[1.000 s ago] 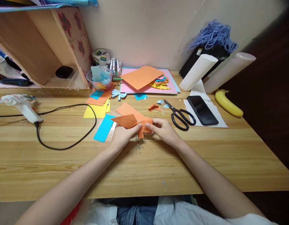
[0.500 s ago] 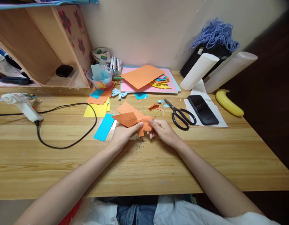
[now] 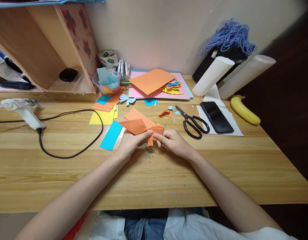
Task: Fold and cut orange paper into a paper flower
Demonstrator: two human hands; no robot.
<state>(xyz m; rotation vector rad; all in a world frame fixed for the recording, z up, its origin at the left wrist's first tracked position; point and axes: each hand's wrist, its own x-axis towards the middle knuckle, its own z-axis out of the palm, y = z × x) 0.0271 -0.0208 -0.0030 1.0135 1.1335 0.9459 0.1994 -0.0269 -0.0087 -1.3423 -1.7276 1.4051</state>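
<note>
An orange folded paper bow (image 3: 136, 126) is held just above the table between both hands. My left hand (image 3: 130, 143) pinches it near the centre, its thumb on top and the other fingers hidden underneath. With thumb and fingers closed, my right hand (image 3: 172, 141) grips the lower right part, close to the short tail. The bow's left loop stands out wide and pointed; the right one is smaller. Behind the bow lies a flat orange paper strip (image 3: 135, 115). A blue paper rectangle (image 3: 111, 135) rests just left of my left hand.
Black-handled scissors (image 3: 194, 123), a phone (image 3: 216, 116) and a banana (image 3: 244, 109) lie to the right. At left is a white glue gun (image 3: 25, 111) with a looping cord (image 3: 101, 133). Paper sheets (image 3: 151, 81), a plastic cup (image 3: 106, 83) and a light-blue bow (image 3: 127, 99) sit behind.
My right hand has slid its thumb from the bow's right loop down and left toward the centre, near the tail. My left hand keeps its hold.
</note>
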